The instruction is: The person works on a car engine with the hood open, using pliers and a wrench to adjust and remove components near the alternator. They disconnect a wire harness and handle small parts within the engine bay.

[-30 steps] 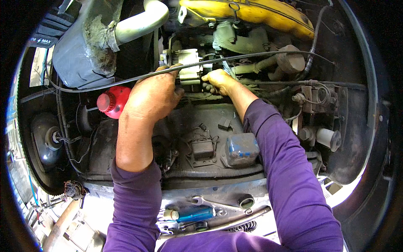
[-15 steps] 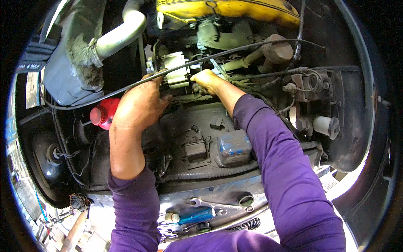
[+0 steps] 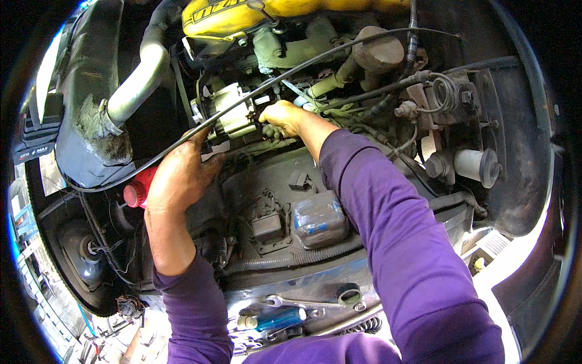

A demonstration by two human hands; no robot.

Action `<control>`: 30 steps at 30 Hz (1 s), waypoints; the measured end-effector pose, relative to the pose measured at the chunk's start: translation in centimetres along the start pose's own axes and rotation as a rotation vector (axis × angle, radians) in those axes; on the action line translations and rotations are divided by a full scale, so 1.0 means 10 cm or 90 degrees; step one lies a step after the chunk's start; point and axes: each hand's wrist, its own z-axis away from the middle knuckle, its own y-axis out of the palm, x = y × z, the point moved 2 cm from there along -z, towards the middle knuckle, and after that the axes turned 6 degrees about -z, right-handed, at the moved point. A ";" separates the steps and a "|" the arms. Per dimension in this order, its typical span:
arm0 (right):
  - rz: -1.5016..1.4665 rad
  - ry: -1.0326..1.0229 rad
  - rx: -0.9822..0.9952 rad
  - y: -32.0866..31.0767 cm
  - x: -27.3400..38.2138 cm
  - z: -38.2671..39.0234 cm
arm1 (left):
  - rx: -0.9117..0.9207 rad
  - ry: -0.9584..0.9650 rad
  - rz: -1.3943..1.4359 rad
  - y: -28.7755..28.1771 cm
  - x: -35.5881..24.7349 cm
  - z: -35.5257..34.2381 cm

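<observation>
Between both hands, the metal engine part [image 3: 233,115] is sitting; left hand [image 3: 179,176] is resting loosely beneath it, right hand [image 3: 284,118] is gripping its side, curled shut.

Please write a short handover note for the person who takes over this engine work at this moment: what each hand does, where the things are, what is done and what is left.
Left hand: rests on the pale metal unit from the left, under the black cable; grip unclear.
Right hand: closed on a thin tool at the unit's right side.
Spare tools: combination wrench, socket and blue-handled tool lie on the front ledge.
Done: cannot tell from here. Left: the unit is still seated in the engine bay; the hands remain on it.
</observation>
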 end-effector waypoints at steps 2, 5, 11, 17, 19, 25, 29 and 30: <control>-0.016 -0.018 -0.005 0.00 0.01 0.00 | -0.013 0.014 -0.025 0.00 -0.01 0.00; -0.065 -0.058 -0.031 0.05 0.03 0.00 | -0.025 0.020 -0.036 0.00 -0.03 0.00; -0.045 -0.015 -0.035 0.08 0.05 0.09 | -0.028 0.018 -0.032 0.00 -0.04 0.02; -0.067 -0.026 -0.058 0.09 0.02 0.01 | -0.018 0.005 -0.033 0.01 -0.02 0.01; -0.057 -0.041 -0.047 0.11 0.00 -0.05 | -0.024 0.009 -0.033 0.01 -0.03 0.02; -0.129 0.011 -0.005 0.06 -0.03 -0.09 | 0.027 -0.018 -0.012 0.00 -0.03 0.01; -0.096 -0.014 -0.043 0.11 -0.03 -0.07 | 0.030 -0.032 -0.003 0.02 -0.02 0.00; -0.074 -0.018 -0.036 0.12 -0.03 -0.07 | 0.022 -0.029 -0.006 0.02 -0.01 0.00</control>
